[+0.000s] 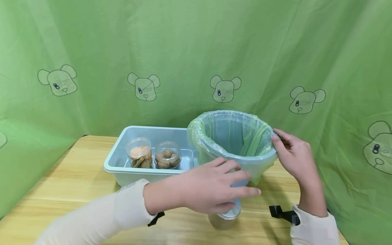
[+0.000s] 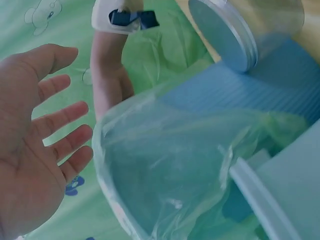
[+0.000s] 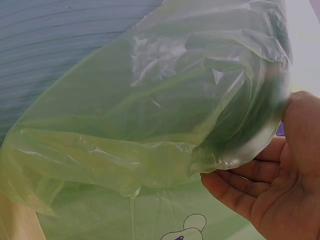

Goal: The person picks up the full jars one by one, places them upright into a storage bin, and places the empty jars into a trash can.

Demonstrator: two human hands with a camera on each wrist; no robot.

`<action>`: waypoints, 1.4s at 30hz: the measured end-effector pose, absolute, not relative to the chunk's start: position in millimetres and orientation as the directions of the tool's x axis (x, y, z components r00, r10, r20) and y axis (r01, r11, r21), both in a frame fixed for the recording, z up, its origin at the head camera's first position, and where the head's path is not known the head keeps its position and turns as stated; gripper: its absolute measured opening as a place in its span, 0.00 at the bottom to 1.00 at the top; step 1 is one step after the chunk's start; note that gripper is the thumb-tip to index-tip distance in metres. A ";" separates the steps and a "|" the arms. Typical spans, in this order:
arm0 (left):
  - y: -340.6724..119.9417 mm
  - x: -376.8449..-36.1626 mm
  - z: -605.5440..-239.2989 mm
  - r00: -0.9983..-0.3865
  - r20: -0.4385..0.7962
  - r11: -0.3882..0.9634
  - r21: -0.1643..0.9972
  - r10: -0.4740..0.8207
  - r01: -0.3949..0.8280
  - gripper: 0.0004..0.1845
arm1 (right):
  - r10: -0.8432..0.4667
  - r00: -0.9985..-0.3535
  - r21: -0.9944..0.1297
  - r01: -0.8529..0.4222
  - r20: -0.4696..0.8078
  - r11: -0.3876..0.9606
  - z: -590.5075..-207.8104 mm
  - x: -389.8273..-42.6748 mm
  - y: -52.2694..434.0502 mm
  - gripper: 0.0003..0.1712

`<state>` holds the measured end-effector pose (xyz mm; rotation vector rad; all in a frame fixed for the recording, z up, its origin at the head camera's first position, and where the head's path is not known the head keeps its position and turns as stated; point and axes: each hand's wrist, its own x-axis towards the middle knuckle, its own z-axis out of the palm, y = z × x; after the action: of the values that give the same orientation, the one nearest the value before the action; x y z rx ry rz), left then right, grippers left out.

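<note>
A blue waste bin (image 1: 240, 183) stands at the right, lined with a thin green plastic bag (image 1: 199, 134) folded out over its rim. My right hand (image 1: 295, 158) grips the bin's right rim, thumb on one side and fingers on the other, with the bag between, as the right wrist view shows at the bag's edge (image 3: 170, 157). In front of the bin, my left hand (image 1: 211, 186) hovers with fingers spread and holds nothing; its palm (image 2: 30, 150) shows bare in the left wrist view. Below it stands a clear jar (image 1: 222, 223) with a silver-rimmed lid (image 2: 220, 35), partly hidden by the hand.
Left of the bin, a light blue rectangular basin (image 1: 137, 172) holds a jar of biscuits (image 1: 140, 153) and a jar of round brown balls (image 1: 167, 156). All stand on a wooden table (image 1: 76, 180). A green curtain (image 1: 183, 44) with bear-head drawings hangs behind and beside it.
</note>
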<state>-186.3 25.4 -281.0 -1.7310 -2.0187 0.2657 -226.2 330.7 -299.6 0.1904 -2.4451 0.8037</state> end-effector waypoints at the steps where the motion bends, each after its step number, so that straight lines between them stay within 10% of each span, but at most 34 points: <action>1: 26.4 -185.4 -283.4 -0.097 0.210 0.182 -0.436 0.973 0.881 0.31 | 0.037 -0.839 -0.507 -0.292 0.543 0.811 -299.5 -226.1 330.7 0.29; 42: 52.1 -202.7 -379.6 -0.257 -0.051 0.226 -0.328 0.965 0.917 0.35 | 0.026 -0.835 -0.502 -0.305 0.549 0.809 -299.8 -226.9 331.4 0.28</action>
<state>-202.7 52.1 -379.6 -1.8057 -2.3277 0.4406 -226.9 331.4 -299.8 0.2061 -2.4444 0.8038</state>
